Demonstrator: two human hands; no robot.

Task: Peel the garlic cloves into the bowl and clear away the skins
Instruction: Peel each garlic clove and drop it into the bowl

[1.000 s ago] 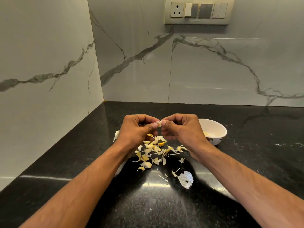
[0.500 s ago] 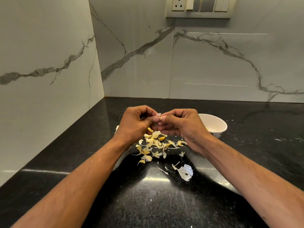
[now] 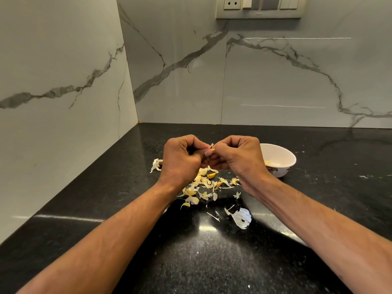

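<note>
My left hand [image 3: 180, 158] and my right hand [image 3: 235, 155] meet fingertip to fingertip above the black counter, both pinching one small garlic clove [image 3: 212, 150], mostly hidden by the fingers. A sliver of skin sticks up from it. Under and in front of the hands lies a scatter of yellowish garlic skins [image 3: 203, 187]. A larger white skin piece [image 3: 241, 217] lies nearer me. The white bowl [image 3: 284, 153] stands just right of my right hand, with peeled garlic [image 3: 270, 163] inside.
A pale clump of garlic skin [image 3: 156, 164] lies left of my left hand. Marble walls close the counter [image 3: 212, 262] at the left and back, forming a corner. A switch panel [image 3: 258, 6] hangs on the back wall.
The hands have stayed together, the fingers working at the clove, with a strip of skin now sticking up. The view has tipped slightly downward.
</note>
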